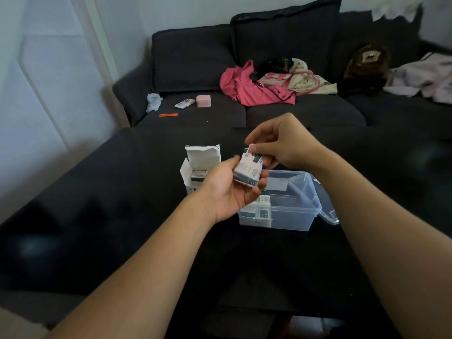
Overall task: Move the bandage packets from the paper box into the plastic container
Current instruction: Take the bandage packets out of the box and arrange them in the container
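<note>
Head camera looks down on a dark desk, where the left hand holds a small stack of bandage packets in its palm, its fingers curled under and around the stack. The right hand pinches the top edge of the same stack between thumb and forefinger, so both hands are closed on it. The stack hangs in the air between the paper box and the plastic container, a little above the container's near-left corner. The box stands open with its flap up, and more packets show inside it. Some packets already lie at the left end of the clear container, whose lid hangs open at the right side. I judge that the step in hand is the carrying of one batch from box to container. The next move calls for lowering the stack into the free space beside the packets already placed, then opening both hands
</note>
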Tool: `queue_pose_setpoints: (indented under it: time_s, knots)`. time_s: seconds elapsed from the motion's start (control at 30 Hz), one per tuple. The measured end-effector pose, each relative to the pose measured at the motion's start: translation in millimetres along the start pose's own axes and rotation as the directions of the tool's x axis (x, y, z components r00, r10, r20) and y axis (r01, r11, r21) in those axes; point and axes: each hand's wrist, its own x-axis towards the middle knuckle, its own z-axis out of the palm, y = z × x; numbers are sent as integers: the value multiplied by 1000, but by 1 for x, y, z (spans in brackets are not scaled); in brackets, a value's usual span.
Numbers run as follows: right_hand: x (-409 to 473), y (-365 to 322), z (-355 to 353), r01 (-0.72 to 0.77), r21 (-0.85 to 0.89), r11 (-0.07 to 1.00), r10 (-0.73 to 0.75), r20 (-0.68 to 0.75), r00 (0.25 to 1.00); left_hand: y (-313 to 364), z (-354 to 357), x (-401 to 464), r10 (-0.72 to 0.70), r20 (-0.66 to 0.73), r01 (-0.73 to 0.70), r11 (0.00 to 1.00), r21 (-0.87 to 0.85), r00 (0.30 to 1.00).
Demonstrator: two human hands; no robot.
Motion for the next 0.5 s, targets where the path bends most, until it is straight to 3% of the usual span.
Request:
queue_pose_setpoints:
  time_s: [0.07,0.17,0.27,0.37,0.5]
  knots:
    - [1,3,5,45,-99,994,-46,-11,999,-3,-1,6,19,-11,-18,996,82,1000]
    - [2,10,13,95,-263,960,-120,-80,990,-11,6,9,202,-73,-161,912,377,977]
    - [-1,9,23,59,-156,986,-98,-260,961,-20,15,12,389,-56,-297,782,548,920]
    - [-7,3,36,-6,-57,998,-7,-233,972,-26,24,10,409,-24,-310,727,613,912]
    - [-13,8,36,-48,-124,991,12,-278,961,-28,30,10,319,-85,-233,825,515,944]
